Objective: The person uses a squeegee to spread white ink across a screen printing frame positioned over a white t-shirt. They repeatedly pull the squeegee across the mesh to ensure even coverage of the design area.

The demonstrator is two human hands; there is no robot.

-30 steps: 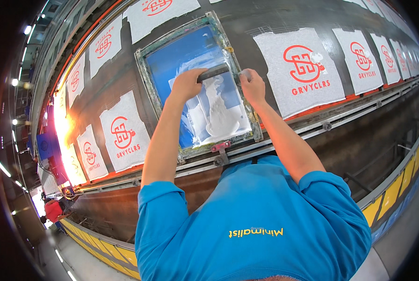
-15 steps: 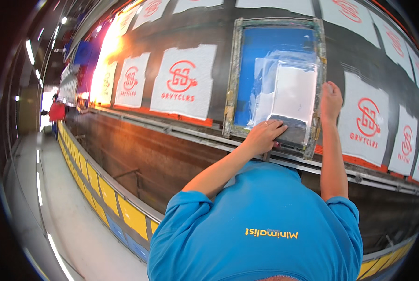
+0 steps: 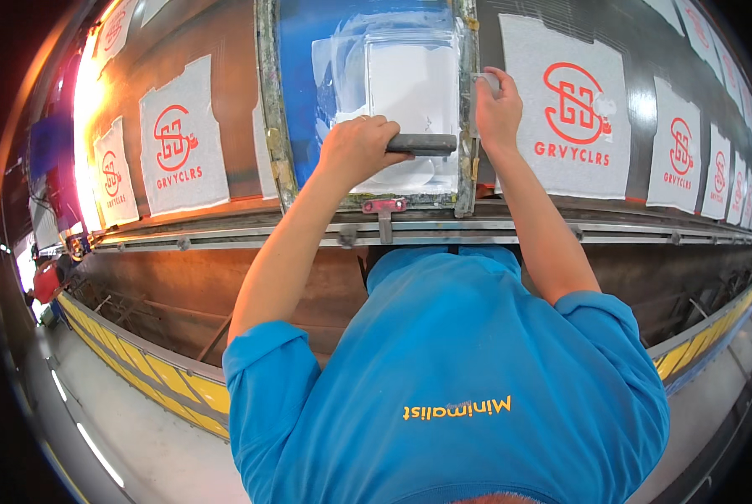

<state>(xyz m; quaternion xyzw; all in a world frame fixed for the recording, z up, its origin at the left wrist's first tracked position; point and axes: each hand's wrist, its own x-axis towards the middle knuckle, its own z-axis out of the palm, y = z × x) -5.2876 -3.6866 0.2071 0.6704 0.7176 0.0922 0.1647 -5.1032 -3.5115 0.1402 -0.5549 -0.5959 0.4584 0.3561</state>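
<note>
A screen-printing frame (image 3: 271, 109) with blue mesh lies on the long table in front of me. White ink (image 3: 414, 80) covers a rectangle on the mesh, with smears to its left. My left hand (image 3: 359, 151) is closed on the left end of a dark-handled squeegee (image 3: 431, 145), held crosswise over the inked area; its blade is hidden. At the frame's right side, my right hand (image 3: 500, 109) has its fingers curled on the edge, beside a pale strip. A pink clamp (image 3: 384, 206) sits at the frame's near edge.
White shirt-shaped fabric pieces (image 3: 565, 101) with red prints lie along the table on both sides. A metal rail (image 3: 527, 233) runs along the near edge. Bright orange light glows at the left. Yellow panels (image 3: 149, 361) line the walkway, where a person in red (image 3: 47, 281) stands.
My left hand has moved the squeegee away from the frame's near end, over the white ink. My right hand stays at the frame's right edge. The view has turned and shifted.
</note>
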